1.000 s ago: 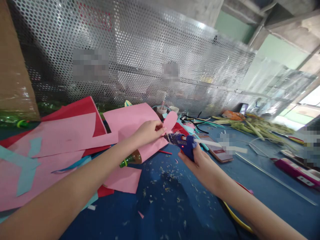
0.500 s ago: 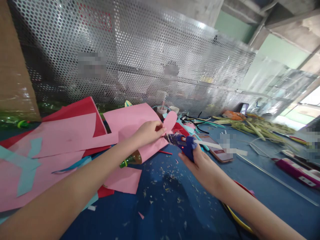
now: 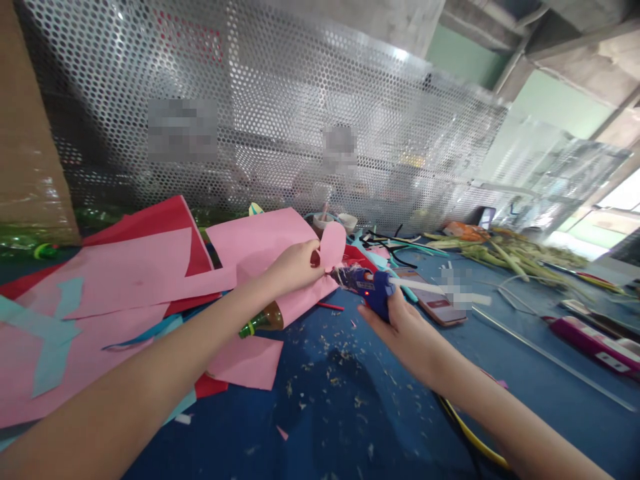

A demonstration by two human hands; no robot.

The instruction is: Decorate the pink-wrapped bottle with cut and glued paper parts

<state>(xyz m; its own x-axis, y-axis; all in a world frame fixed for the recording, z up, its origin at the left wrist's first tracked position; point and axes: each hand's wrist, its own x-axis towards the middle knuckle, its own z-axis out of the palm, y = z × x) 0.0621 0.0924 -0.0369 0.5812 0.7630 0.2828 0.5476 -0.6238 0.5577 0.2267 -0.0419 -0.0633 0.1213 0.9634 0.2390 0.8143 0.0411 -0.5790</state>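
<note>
My left hand (image 3: 300, 265) pinches a small rounded pink paper petal (image 3: 332, 244), which stands up from its fingertips. In my right hand (image 3: 400, 320) is a blue glue gun (image 3: 367, 285), its fingers wrapped round the handle and a small red light showing. A white glue stick (image 3: 440, 289) juts from the gun's back end. The nozzle points left and meets the lower end of the petal by my left fingertips; whether glue is coming out is too small to tell. Below my left wrist lies a green bottle (image 3: 260, 323) with pink paper beside it.
Pink sheets (image 3: 135, 273) and red sheets (image 3: 145, 217) spread over the left of the blue table (image 3: 320, 427). At right are a phone (image 3: 435, 298), a purple power strip (image 3: 590, 343) and a yellow cable (image 3: 475, 433). A perforated metal screen (image 3: 280, 87) borders the back.
The petal has shifted slightly left and turned more upright in my left hand. The glue gun's nozzle has stayed close to its base, and my right hand has barely moved.
</note>
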